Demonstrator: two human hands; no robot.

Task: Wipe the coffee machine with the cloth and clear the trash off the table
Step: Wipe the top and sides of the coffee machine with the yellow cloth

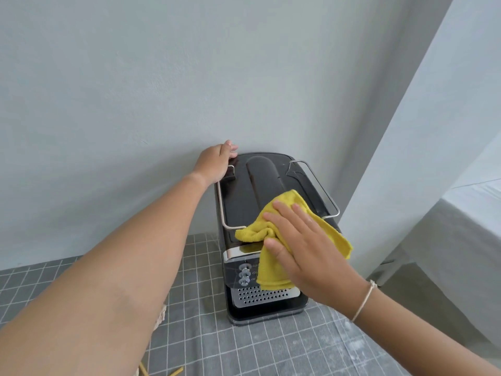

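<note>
A black coffee machine [252, 191] with a chrome rail on top stands on the table against the wall. My left hand [215, 164] grips its back left top corner. My right hand [303, 245] presses a yellow cloth [284, 210] flat onto the front right of the machine's top; part of the cloth hangs down over the front panel. Three small knobs [244, 273] and the perforated drip tray [260, 294] show below the cloth. Two thin yellow sticks [173, 372] lie on the table at the bottom edge, partly hidden by my left arm.
The table wears a grey checked cloth [244, 346] and reaches the grey wall [189, 77] behind. A white fringed item [162, 316] peeks out beside my left forearm. To the right stands a white wall corner [406, 158] and a surface draped in grey fabric [461, 226].
</note>
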